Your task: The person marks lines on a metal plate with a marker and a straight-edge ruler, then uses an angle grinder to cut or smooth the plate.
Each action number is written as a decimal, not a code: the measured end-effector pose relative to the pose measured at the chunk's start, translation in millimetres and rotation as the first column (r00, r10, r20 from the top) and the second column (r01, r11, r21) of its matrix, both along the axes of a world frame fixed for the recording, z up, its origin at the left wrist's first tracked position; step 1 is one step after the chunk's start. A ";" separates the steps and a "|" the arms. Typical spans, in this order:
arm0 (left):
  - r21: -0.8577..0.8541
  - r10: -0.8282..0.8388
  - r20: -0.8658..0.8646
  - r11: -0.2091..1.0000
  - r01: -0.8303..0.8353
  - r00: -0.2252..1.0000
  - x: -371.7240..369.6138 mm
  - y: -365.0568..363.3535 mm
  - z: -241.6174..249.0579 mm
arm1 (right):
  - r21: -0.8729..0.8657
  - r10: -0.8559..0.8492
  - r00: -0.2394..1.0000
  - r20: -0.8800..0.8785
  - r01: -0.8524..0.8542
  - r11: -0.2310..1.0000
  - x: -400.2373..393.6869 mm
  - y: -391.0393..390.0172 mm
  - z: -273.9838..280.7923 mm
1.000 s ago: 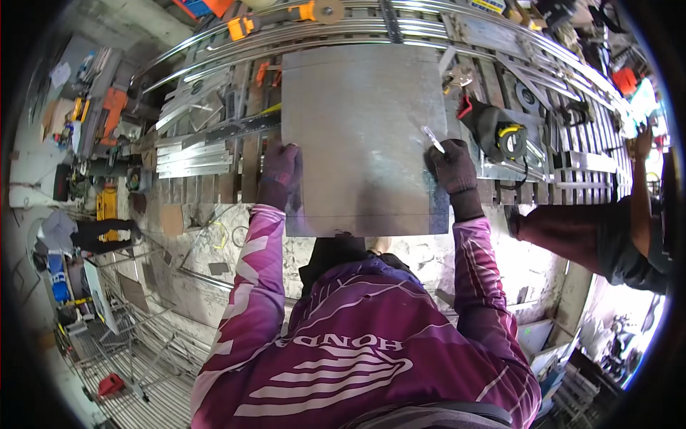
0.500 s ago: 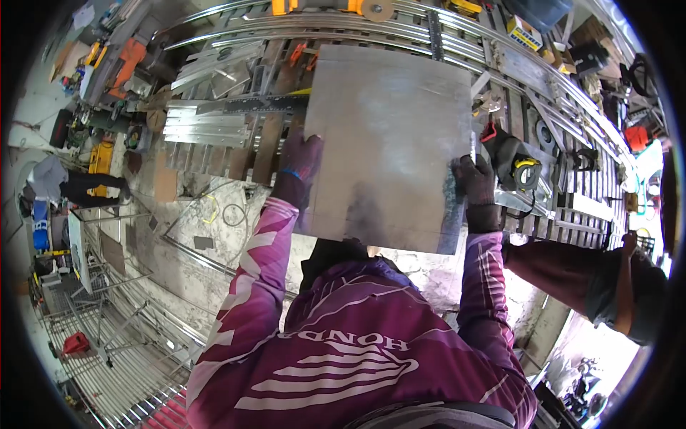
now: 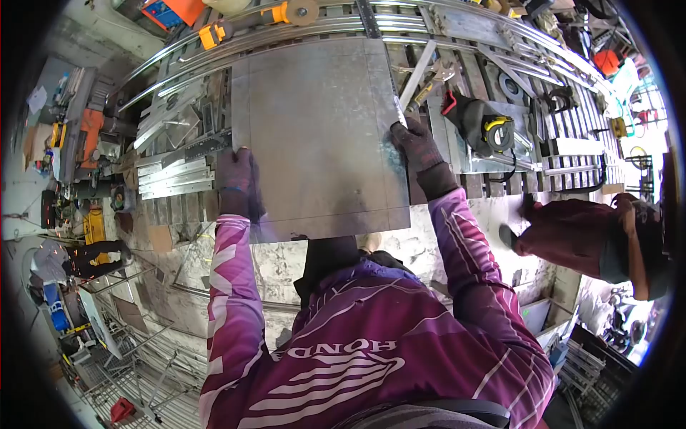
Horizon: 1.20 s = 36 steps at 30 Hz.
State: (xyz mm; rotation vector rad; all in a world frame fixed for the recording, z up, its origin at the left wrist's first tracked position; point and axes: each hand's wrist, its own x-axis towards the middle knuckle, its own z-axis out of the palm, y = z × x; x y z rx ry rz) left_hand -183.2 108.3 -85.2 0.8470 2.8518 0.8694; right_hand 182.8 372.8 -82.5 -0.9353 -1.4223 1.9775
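A flat square sheet of metal (image 3: 314, 136) lies over the slatted bench in front of me, its near edge reaching past the bench. Thin straight lines run near its sides. My left hand (image 3: 236, 174), in a dark glove, is closed on the sheet's left edge. At the right edge my right hand (image 3: 416, 145), gloved too, grips the sheet with its fingers curled at the rim. The undersides of both grips are hidden. Close to my left hand is a dark flat metal rule (image 3: 207, 145). A yellow-and-black tape measure (image 3: 498, 133) rests right of my right hand.
Long shiny metal tubes (image 3: 321, 30) cross the bench's far side, with a yellow angle grinder (image 3: 291, 12) behind them. Metal strips (image 3: 175, 176) lie at left. A person's legs (image 3: 572, 232) are at the right, and another person (image 3: 78, 259) is far left. A wire rack (image 3: 143, 382) stands lower left.
My view has turned, so bench and sheet appear farther left. Both hands remain on the sheet's sides. The person on the right shows more of their legs and feet.
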 end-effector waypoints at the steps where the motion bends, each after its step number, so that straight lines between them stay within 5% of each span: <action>1: -0.080 -0.005 -0.040 0.997 0.001 0.999 0.7 1.5 -2.5 | -0.011 0.035 0.998 -0.043 -0.036 0.999 1.6 2.0 -1.9; 5: -0.230 -0.001 -0.065 0.973 -0.014 0.998 6.1 5.9 -1.5 | -0.059 -0.006 0.999 -0.052 0.003 0.998 5.2 -7.6 26.4; 15: -0.233 0.016 -0.124 0.971 -0.045 0.992 23.6 3.6 36.5 | 0.056 -0.137 0.990 -0.031 0.139 0.989 39.3 -21.4 38.2; 17: -0.112 0.088 -0.207 0.987 -0.113 0.974 18.7 -1.0 60.8 | 0.036 -0.105 0.966 0.236 0.100 0.994 54.1 -23.1 45.3; 19: -0.094 0.123 -0.213 0.985 -0.145 0.969 7.4 -9.0 71.7 | 0.101 -0.109 0.982 0.151 0.095 0.990 64.3 -21.5 13.0; 22: 0.325 -0.036 -0.264 0.938 0.123 0.964 11.0 -15.9 62.3 | 0.083 -0.211 0.974 0.085 0.204 0.975 67.1 -33.6 23.0; 24: 0.561 -0.278 0.028 0.799 0.215 0.960 48.3 -12.3 49.3 | 0.028 -0.186 0.978 0.094 0.184 0.982 62.7 -47.6 36.1; 25: 0.473 -0.359 0.275 0.858 0.200 0.892 82.2 -13.1 65.1 | -0.027 -0.164 0.980 0.113 0.168 0.985 59.7 -59.4 44.3; 26: 0.659 -0.482 0.316 0.731 0.176 0.817 109.2 -9.1 24.6 | 0.047 -0.096 0.993 0.070 0.093 0.995 51.5 -80.7 60.4; 27: 0.775 -0.651 0.433 0.622 0.112 0.624 154.6 -3.2 33.4 | 0.127 0.000 0.999 0.050 -0.006 0.992 50.1 -93.1 43.2; 28: 0.759 -0.742 0.357 0.584 0.288 0.567 184.5 0.6 30.7 | 0.171 0.218 0.966 0.140 -0.241 0.955 50.8 -101.3 40.5; 29: 0.574 -0.701 0.342 0.683 0.451 0.625 211.4 6.7 32.4 | 0.207 0.279 0.907 0.316 -0.353 0.913 40.0 -127.0 64.8; 30: 0.757 -0.756 0.471 0.611 0.231 0.456 242.3 6.5 32.2 | 0.326 0.312 0.915 0.254 -0.385 0.864 37.2 -149.0 54.4; 31: 0.718 -0.753 0.521 0.641 0.272 0.401 256.3 7.1 44.6 | 0.517 0.310 0.921 0.238 -0.390 0.762 30.5 -169.3 73.9; 33: 0.674 -0.676 0.686 0.730 0.113 0.269 278.5 1.9 36.9 | 0.515 0.333 0.888 0.317 -0.456 0.726 37.5 -191.9 43.2; 36: 0.643 -0.655 0.714 0.753 0.140 0.247 286.6 -15.7 31.2 | 0.323 0.427 0.826 0.368 -0.544 0.775 49.9 -199.0 62.6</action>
